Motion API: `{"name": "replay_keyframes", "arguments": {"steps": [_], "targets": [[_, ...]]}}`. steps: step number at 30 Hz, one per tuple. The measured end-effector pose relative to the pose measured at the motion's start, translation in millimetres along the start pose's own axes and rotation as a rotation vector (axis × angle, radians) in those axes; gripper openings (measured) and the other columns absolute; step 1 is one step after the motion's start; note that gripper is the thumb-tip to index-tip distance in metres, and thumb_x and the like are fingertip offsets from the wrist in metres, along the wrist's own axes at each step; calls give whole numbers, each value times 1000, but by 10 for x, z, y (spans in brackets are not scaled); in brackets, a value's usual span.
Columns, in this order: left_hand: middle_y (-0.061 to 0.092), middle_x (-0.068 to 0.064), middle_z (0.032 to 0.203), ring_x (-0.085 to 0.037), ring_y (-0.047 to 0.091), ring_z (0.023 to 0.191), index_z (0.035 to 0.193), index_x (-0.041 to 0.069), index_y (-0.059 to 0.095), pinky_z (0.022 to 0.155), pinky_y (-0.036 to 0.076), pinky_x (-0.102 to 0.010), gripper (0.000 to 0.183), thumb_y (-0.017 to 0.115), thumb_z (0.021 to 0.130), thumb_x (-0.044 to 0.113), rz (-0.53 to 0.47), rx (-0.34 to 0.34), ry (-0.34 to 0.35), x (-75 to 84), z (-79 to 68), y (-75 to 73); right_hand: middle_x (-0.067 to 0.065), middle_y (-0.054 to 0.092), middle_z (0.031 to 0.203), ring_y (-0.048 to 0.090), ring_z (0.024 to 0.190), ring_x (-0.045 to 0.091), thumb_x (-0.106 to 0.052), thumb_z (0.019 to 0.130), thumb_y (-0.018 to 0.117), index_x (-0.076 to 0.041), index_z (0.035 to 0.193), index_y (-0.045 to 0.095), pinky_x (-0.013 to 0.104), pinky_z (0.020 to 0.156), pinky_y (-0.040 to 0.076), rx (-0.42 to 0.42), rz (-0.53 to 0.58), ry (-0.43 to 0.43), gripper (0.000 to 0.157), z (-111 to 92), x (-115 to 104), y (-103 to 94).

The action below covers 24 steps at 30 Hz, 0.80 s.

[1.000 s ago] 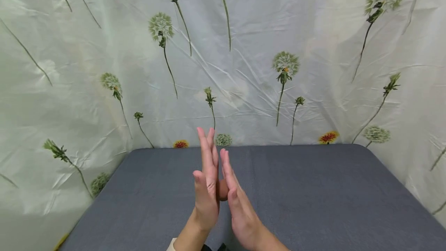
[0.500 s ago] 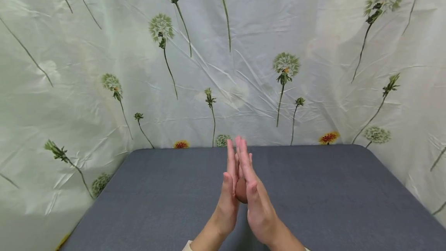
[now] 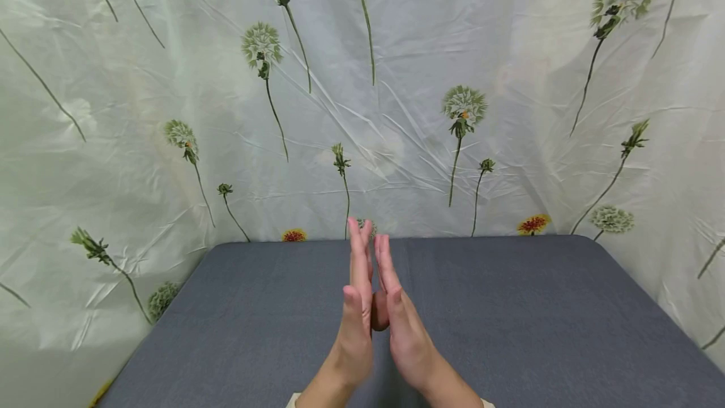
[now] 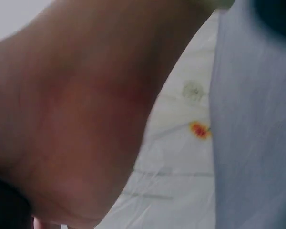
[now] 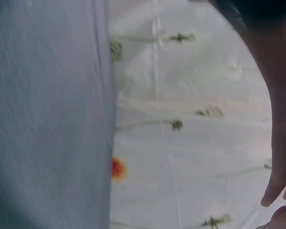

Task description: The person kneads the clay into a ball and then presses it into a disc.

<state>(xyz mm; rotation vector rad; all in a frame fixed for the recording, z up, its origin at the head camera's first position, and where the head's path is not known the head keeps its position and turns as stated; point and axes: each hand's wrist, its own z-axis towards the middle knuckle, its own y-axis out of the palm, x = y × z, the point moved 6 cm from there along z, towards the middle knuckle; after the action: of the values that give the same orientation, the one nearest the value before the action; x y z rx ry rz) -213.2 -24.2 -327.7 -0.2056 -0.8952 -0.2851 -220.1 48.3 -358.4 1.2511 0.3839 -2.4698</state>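
Between my two upright palms sits a small reddish-brown ball [image 3: 380,311]; what it is made of cannot be told. My left hand [image 3: 355,340] presses on one side of it with straight fingers, its thumb raised. From the other side my right hand [image 3: 409,340] presses too, fingers straight and leaning toward the left hand. The left fingertips reach a little higher than the right ones. A blurred forearm and hand [image 4: 81,109] fill much of the left wrist view. Part of a hand [image 5: 281,143] shows at the right edge of the right wrist view; the ball is hidden in both.
Below the hands lies a dark grey padded surface [image 3: 510,313] with rounded far corners. Behind it hangs a pale, creased cloth [image 3: 396,106] printed with dandelions and orange-red flowers.
Both hands shifted right with the ball, then partly back left. The left fingertips, higher at first, came level with the right ones and now stand higher again. The ball stays between the palms.
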Motion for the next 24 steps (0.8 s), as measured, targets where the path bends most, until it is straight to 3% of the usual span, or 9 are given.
{"name": "replay_keyframes", "arguments": {"steps": [1, 2, 3, 5, 7, 11, 16, 19, 24], "targets": [[-12, 2, 182, -33, -15, 168, 169, 37, -23, 122, -11, -79, 76, 2, 107, 74, 2, 19, 5, 2, 17, -52, 6, -11, 182, 54, 90, -2, -44, 117, 1, -23, 173, -12, 17, 87, 46, -8, 0, 4, 60, -12, 16, 51], [-11, 0, 182, -35, -15, 168, 169, 36, -23, 123, -11, -77, 78, 3, 107, 74, 3, 39, 15, 2, 34, -104, 3, -11, 182, 58, 112, -1, -42, 118, 1, -24, 173, -12, 15, 98, 44, -21, 10, 10, 59, -25, 28, 103], [-11, 0, 182, -36, -16, 168, 169, 36, -23, 125, -10, -76, 78, 4, 107, 75, -3, 54, 20, -1, 52, -151, 1, -11, 182, 50, 137, 2, -41, 118, 2, -25, 173, -11, 13, 111, 36, -29, 10, 8, 58, -38, 31, 148], [-11, -1, 182, -35, -17, 168, 169, 37, -23, 129, -6, -70, 78, 5, 107, 75, -18, 83, 16, -26, 79, -231, -2, -12, 182, 10, 165, 4, -39, 118, 2, -25, 173, -10, 12, 125, 9, -43, 11, -5, 58, -60, 15, 223], [-10, 0, 182, -31, -17, 168, 168, 38, -23, 132, -1, -62, 77, 5, 107, 76, -32, 98, -3, -75, 91, -283, 0, -14, 182, -20, 165, 6, -39, 119, 3, -23, 173, -9, 10, 124, -6, -58, 17, -43, 58, -64, -43, 271], [-13, 1, 182, -28, -12, 169, 168, 39, -24, 136, 7, -50, 75, 4, 107, 74, -92, 53, -75, -221, 82, -216, 9, -11, 182, -24, 166, 18, -40, 118, 4, -16, 174, -5, 12, 126, -10, -40, -8, -153, 61, -48, -225, 230], [-16, 5, 181, -25, -10, 169, 169, 37, -23, 136, 2, -48, 72, 4, 110, 68, -173, -51, -135, -333, 20, 36, 11, -3, 183, -11, 169, 23, -41, 118, 3, -12, 174, -4, 18, 129, -10, 32, -86, -237, 63, -10, -371, 14], [-8, -1, 183, -29, -6, 169, 168, 35, -25, 134, 2, -52, 70, 4, 112, 65, -189, -106, -135, -321, -26, 188, 3, -1, 184, -7, 169, 16, -48, 117, 2, -20, 174, -6, 15, 130, 1, 73, -84, -194, 64, 17, -348, -157], [-13, 1, 182, -21, -15, 168, 168, 31, -25, 132, -1, -24, 63, 0, 115, 54, -127, -175, -86, -220, -116, 389, -8, -2, 183, -10, 168, 17, -60, 114, 4, -34, 173, -7, 10, 125, 18, 153, -23, -90, 66, 49, -272, -413]]}}
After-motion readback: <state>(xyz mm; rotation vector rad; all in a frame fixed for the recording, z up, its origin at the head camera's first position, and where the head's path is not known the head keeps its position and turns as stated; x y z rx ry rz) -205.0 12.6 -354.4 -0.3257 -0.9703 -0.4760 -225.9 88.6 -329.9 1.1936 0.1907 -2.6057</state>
